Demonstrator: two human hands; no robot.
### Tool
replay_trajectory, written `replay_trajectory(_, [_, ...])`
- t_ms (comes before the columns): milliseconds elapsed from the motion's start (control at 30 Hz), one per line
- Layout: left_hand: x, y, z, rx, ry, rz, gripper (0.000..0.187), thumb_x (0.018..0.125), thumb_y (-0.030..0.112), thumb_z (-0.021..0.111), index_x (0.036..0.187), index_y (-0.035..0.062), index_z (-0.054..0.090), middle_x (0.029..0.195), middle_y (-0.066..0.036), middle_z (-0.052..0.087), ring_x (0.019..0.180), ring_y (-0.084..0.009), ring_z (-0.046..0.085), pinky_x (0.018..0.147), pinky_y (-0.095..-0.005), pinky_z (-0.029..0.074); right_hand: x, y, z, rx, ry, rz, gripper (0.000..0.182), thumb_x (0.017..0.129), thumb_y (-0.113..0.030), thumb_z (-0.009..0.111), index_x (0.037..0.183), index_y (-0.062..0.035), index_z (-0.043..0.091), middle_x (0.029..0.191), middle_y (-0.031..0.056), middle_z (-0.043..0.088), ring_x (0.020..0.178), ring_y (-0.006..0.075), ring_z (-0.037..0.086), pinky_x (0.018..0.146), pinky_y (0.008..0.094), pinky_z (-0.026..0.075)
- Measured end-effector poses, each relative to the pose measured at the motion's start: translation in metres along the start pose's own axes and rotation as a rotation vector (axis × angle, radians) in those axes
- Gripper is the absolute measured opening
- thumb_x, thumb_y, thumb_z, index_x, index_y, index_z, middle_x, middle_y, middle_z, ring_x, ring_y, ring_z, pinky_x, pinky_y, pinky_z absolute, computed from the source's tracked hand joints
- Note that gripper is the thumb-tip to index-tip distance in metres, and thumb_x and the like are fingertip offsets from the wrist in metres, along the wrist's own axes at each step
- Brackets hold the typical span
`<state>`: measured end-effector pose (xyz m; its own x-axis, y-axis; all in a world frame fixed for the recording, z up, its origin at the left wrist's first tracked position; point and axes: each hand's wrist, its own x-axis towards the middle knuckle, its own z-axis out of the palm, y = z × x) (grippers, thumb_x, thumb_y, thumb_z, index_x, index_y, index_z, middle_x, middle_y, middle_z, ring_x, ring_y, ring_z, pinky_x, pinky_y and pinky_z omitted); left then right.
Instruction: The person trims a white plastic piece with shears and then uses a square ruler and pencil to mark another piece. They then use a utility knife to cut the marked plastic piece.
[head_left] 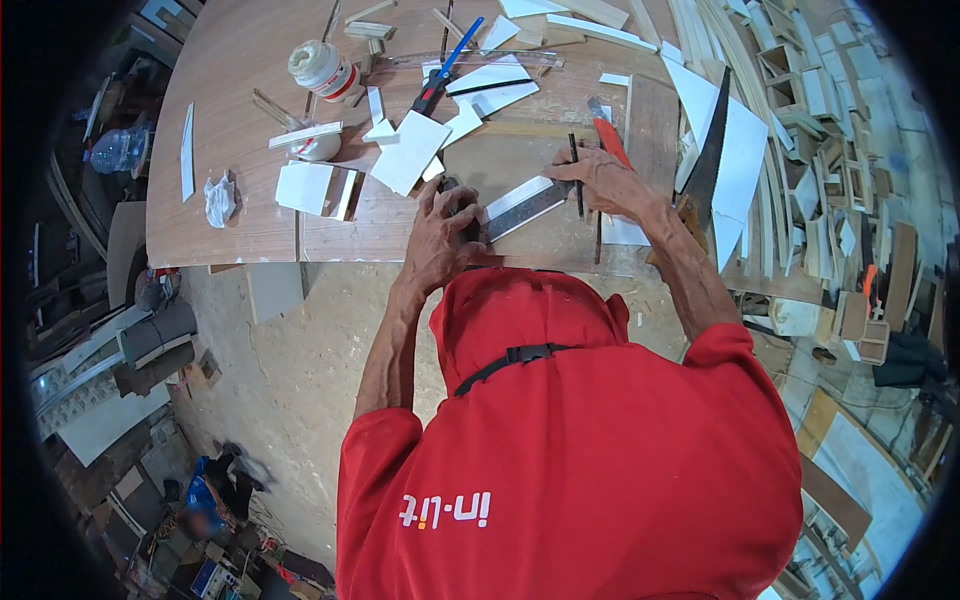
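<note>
My left hand (pixel 443 226) is closed around the dark stock of what looks like a try square, near the table's front edge. The square's wide metal blade (pixel 527 206), part silver and part dark, slants up to the right toward my other hand. My right hand (pixel 607 183) pinches a thin dark pencil (pixel 574 160) that stands nearly upright by the blade's far end. Beneath both hands lies a flat brown board (pixel 520 155). White offcuts (pixel 411 152) lie just beyond my left hand, and a red-handled tool (pixel 611 142) rests beyond my right.
A handsaw (pixel 712 140) lies to the right on white panel pieces, beside stacked wood strips (pixel 785 190). A white jar (pixel 325 72), a small bowl (pixel 318 147) and a crumpled cloth (pixel 219 200) stand on the table's left side. A black-and-red cutter (pixel 430 94) lies farther back.
</note>
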<state>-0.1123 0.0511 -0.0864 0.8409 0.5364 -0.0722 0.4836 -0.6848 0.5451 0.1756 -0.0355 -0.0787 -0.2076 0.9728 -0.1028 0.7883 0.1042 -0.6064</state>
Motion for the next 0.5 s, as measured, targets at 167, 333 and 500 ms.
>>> replay_trajectory(167, [0.0,0.0003,0.0011,-0.004,-0.005,-0.021,0.053,0.062,0.022,0.081,0.111,0.0156,0.064,0.135,-0.004,0.047,0.138,-0.0383,0.024,0.114,-0.0498,0.029,0.0005,-0.0031,-0.0032,-0.017,-0.029,0.038,0.049,0.069,0.013,0.06,0.113,-0.0077,0.067,0.103,0.0104,0.061,0.1,0.0289,0.058,0.091,0.0365,0.045])
replay_trajectory(333, [0.0001,0.0013,-0.0001,0.002,0.005,-0.018,0.052,0.062,0.022,0.081,0.111,0.0157,0.064,0.135,-0.004,0.047,0.138,-0.0383,0.024,0.114,-0.0497,0.029,0.0,-0.0025,-0.004,0.01,-0.017,0.021,0.048,0.07,0.012,0.059,0.113,-0.0087,0.067,0.102,0.0101,0.061,0.099,0.029,0.058,0.091,0.0378,0.044])
replay_trajectory(500, [-0.0007,-0.0023,0.0037,0.001,0.022,-0.015,0.052,0.062,0.022,0.081,0.11,0.0157,0.064,0.135,-0.004,0.047,0.137,-0.0385,0.024,0.114,-0.0498,0.029,-0.0009,-0.0026,-0.0048,0.001,-0.003,-0.005,0.044,0.072,0.009,0.059,0.112,-0.0085,0.067,0.103,0.0097,0.06,0.1,0.029,0.057,0.091,0.0378,0.044])
